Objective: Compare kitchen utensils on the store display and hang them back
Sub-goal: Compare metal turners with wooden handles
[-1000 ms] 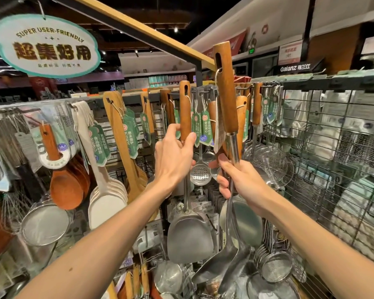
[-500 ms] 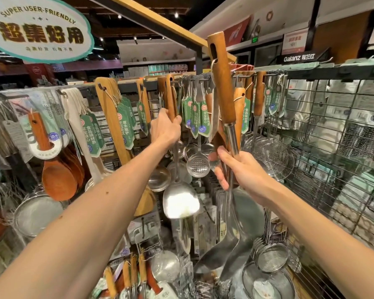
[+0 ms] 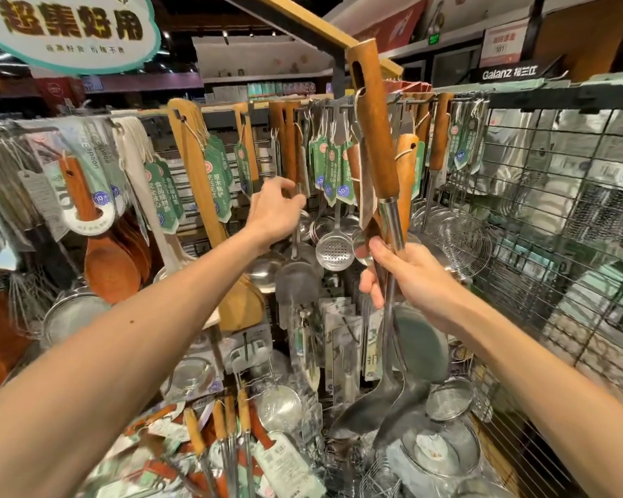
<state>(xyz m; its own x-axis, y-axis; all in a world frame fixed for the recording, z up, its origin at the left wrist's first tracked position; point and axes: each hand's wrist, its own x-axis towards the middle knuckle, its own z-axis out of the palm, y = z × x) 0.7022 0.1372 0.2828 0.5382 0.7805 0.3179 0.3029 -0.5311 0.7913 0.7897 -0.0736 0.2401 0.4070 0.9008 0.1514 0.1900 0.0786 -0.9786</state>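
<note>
High on the left hangs an oval sign (image 3: 69, 30). Below it, wooden rice spoons (image 3: 110, 260) and a long wooden spatula (image 3: 202, 195) with green tags (image 3: 216, 185) dangle from the display rail (image 3: 339, 106). The left hand (image 3: 276, 210) is raised to the lower end of a wooden handle on that rail, where a steel spatula (image 3: 297, 282) hangs. Its fingers are lightly curled there, and with the blur I cannot tell whether they grip or only touch. A small slotted spoon (image 3: 335, 251) hangs just beside it. The right hand (image 3: 407, 274) is wrapped round the metal shafts of two steel ladles (image 3: 376, 138), held upright off the rail with wooden handles up and bowls down. To the right hang a wire skimmer (image 3: 454, 242) and a grid rack (image 3: 554, 210).
</note>
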